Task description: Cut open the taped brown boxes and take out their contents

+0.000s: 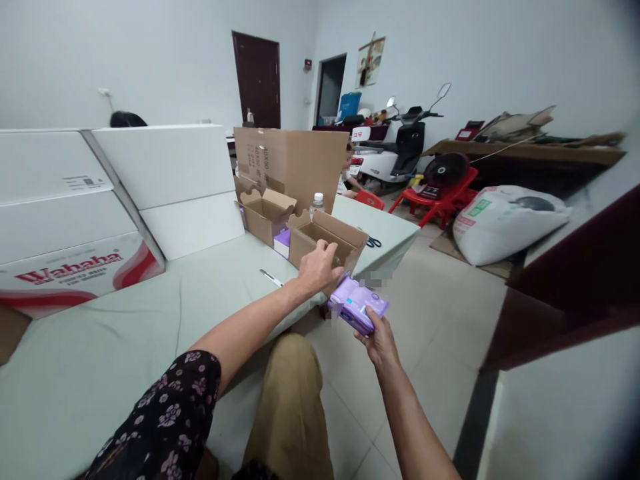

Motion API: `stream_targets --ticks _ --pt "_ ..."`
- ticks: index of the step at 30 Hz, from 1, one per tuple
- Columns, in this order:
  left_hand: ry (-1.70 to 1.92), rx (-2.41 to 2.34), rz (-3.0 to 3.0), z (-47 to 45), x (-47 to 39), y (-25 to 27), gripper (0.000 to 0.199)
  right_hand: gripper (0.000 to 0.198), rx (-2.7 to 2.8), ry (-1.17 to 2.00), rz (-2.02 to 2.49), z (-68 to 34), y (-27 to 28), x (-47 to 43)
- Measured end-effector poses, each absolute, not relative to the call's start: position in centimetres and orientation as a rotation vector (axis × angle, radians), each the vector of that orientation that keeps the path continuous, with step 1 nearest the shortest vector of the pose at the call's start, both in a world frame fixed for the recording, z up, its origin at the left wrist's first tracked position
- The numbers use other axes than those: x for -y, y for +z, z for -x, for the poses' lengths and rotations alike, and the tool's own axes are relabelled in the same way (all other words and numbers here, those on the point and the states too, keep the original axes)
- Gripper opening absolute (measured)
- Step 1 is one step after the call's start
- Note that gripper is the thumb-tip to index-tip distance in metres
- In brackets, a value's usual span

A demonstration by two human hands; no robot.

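My right hand (380,337) holds a small stack of purple soft packs (357,300) beyond the table's edge, thumb on top and fingers underneath. What the packs contain does not show. An open cardboard box (313,248) stands at the table's edge, just behind the packs. My left hand (317,268) is at its near side, with bent fingers over the rim and the thumb pointing toward the packs. The bottom of the box is hidden. A second open cardboard box (265,217) stands to its left, with a purple and white pack (282,243) between the two.
A utility knife (271,278) lies on the green-covered table (210,300), with scissors (373,242) behind the box. A bottle (318,200) and a large carton (295,160) stand farther back. White boxes (165,167) are stacked left. A person (347,177) sits beyond.
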State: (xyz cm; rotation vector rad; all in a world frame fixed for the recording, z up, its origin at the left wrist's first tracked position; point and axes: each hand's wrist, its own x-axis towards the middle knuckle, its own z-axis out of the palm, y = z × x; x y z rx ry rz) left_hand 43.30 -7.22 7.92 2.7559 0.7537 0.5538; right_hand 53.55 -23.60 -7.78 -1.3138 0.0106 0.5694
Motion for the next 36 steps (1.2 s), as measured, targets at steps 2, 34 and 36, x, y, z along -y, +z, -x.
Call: stream_targets --ticks 2,34,36 --pt "0.556 -0.784 -2.756 -43.4 6.9 7.7 0.041 0.054 -0.01 0.565 1.322 -53.6 -7.7 23.4" --pt "0.715 -0.666 -2.718 -43.5 3.1 6.2 0.02 0.066 -0.026 0.543 1.278 -54.1 -7.3 23.6" --pt "0.717 -0.652 -2.708 -43.6 3.1 6.2 0.019 0.065 -0.031 0.53 1.277 -54.1 -7.3 23.5"
